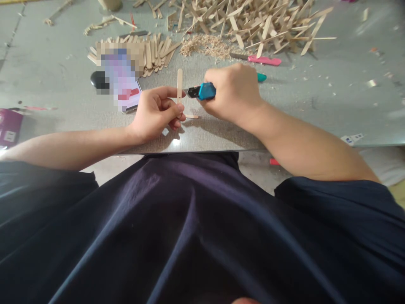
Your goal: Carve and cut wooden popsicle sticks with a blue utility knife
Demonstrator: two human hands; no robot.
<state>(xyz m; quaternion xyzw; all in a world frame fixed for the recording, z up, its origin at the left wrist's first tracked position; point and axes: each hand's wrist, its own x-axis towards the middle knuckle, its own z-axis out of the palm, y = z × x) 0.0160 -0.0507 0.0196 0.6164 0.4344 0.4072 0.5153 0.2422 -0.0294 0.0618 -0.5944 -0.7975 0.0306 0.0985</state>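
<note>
Dark shirt (190, 232) nearest; our left grip (155, 112) pinches a stick (179, 80), right grip (234, 90) clenches the knife (204, 90) at it. Beyond them: small stack (155, 52) done, big heap (253, 21) left, we judge.

Both forearms angle inward so the 2 hands almost meet, left hand (156, 112) pinching with curled fingers, right hand (234, 93) fisted tight.

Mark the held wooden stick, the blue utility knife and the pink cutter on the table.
wooden stick (179, 81): head view, upper shaft.
blue utility knife (206, 90): head view, blue body near the blade.
pink cutter (266, 61): head view, mid-handle.
</note>
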